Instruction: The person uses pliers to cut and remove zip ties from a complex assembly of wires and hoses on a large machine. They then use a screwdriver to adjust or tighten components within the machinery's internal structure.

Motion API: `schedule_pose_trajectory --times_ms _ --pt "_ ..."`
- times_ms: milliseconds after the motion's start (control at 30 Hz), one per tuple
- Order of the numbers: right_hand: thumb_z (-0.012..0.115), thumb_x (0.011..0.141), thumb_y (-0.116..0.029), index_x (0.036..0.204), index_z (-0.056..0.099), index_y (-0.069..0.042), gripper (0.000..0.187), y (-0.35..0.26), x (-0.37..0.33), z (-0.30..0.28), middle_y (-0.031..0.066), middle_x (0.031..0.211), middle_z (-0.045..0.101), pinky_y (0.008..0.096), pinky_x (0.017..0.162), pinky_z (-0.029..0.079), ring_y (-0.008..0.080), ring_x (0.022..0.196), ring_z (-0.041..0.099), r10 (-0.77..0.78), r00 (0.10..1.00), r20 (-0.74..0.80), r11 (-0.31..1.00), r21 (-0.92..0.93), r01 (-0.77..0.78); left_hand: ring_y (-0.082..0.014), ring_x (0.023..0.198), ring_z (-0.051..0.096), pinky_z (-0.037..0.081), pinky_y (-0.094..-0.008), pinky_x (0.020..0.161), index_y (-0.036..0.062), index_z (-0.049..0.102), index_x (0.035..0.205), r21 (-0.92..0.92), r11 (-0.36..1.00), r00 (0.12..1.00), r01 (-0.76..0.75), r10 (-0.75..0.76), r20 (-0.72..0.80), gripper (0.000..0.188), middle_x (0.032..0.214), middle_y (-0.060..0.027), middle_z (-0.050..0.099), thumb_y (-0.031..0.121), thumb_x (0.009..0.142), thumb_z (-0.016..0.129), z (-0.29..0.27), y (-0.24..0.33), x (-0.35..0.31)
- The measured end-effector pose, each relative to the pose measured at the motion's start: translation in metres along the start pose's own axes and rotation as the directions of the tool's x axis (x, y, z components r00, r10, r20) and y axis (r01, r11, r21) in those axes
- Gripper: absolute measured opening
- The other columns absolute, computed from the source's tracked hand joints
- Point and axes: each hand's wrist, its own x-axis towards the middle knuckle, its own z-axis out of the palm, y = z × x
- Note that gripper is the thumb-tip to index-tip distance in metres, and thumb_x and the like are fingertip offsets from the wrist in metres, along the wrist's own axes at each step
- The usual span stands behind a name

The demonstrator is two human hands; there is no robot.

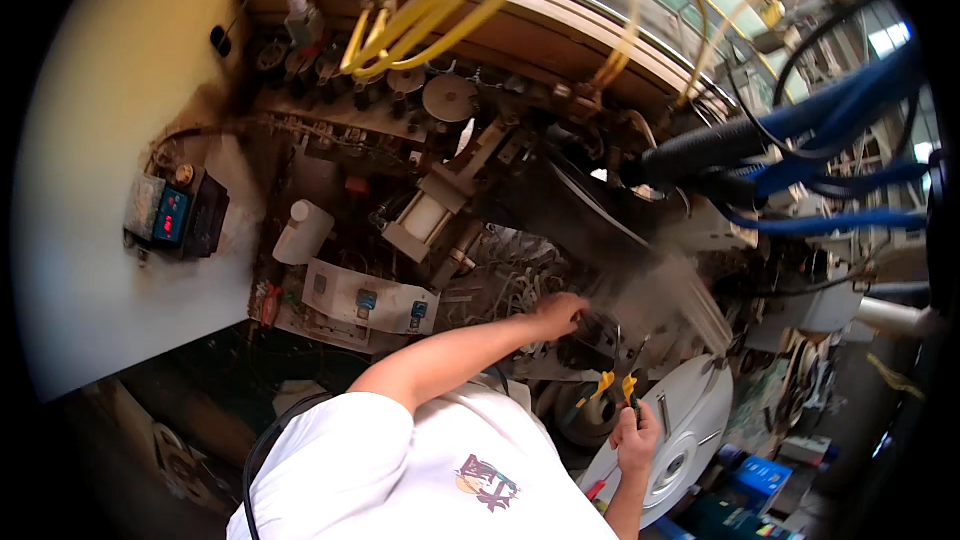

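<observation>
My right hand (637, 434) is closed on a pair of pliers (631, 389) with yellow and dark handles. The handles stand apart, and the jaws point up toward the machine bed. My left hand (559, 317) reaches across the machine (470, 300) with its fingers curled together. Whatever they grip is hidden. Thin light strips or shavings (525, 285) lie heaped beside that hand. Just right of the pliers is a large white disc (690, 415), which looks like a reel.
A pneumatic cylinder (422, 223) and a white switch panel (350, 297) lie left of my hands. Yellow hoses (450, 10) cross above; thick blue hoses (840, 130) enter from the right. A small controller (170, 215) with a red display sits far left. Blue boxes (760, 480) stand lower right.
</observation>
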Motion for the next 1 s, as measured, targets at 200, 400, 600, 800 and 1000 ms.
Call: schedule_pose_trajectory --times_ms 200,400,600,800,1000 --pt "0.058 0.104 -0.027 0.106 0.058 -0.002 0.025 -0.023 0.023 0.028 -0.0036 0.056 0.038 0.0254 0.040 0.031 0.0071 0.042 0.032 0.176 0.984 0.012 0.984 -0.025 -0.176 -0.0337 0.119 0.060 0.049 -0.0424 0.101 0.0075 0.075 0.105 0.130 0.985 0.988 -0.117 0.102 0.118 0.027 0.122 -0.0118 0.067 0.018 0.081 0.077 0.005 -0.022 -0.013" --pt "0.060 0.104 -0.029 0.109 0.058 -0.002 0.026 -0.088 0.079 0.091 -0.0051 0.057 0.035 0.0247 0.040 0.027 0.0057 0.043 0.030 0.246 0.962 0.118 0.969 -0.001 -0.248 -0.0226 0.091 0.071 0.055 -0.0363 0.078 0.0038 0.055 0.139 -0.568 0.822 0.996 -0.040 0.078 0.042 0.045 0.113 -0.0113 0.072 0.016 0.096 0.061 -0.077 0.023 -0.051" --pt "0.054 0.107 -0.032 0.107 0.058 -0.007 0.026 -0.126 0.134 0.145 -0.0049 0.060 0.040 0.0249 0.039 0.029 0.0079 0.043 0.033 0.209 0.961 0.179 0.970 0.090 -0.228 -0.0150 0.080 0.067 0.053 -0.0301 0.072 0.0026 0.065 0.123 -0.835 0.550 0.985 -0.019 -0.131 -0.109 0.033 0.096 -0.0101 0.070 0.028 0.103 0.058 -0.177 0.037 -0.072" --pt "0.065 0.102 -0.028 0.111 0.060 -0.004 0.026 -0.144 0.152 0.203 -0.0055 0.060 0.044 0.0234 0.041 0.030 0.0054 0.045 0.036 0.211 0.971 0.113 0.973 0.071 -0.219 -0.0398 0.072 0.067 0.054 -0.0466 0.064 0.0012 0.060 0.124 -0.295 0.947 0.980 -0.126 0.072 -0.187 0.047 0.080 -0.0205 0.066 0.029 0.089 0.074 -0.257 0.019 -0.072" --pt "0.060 0.105 -0.026 0.109 0.053 -0.007 0.020 -0.137 0.154 0.244 -0.0038 0.063 0.044 0.0237 0.046 0.035 0.0060 0.050 0.040 0.205 0.970 0.133 0.979 -0.029 -0.203 -0.0346 0.081 0.071 0.058 -0.0464 0.065 0.0077 0.060 0.125 -0.152 0.984 0.989 -0.095 0.076 -0.128 0.043 0.089 -0.0155 0.070 0.027 0.088 0.070 -0.250 -0.021 -0.067"
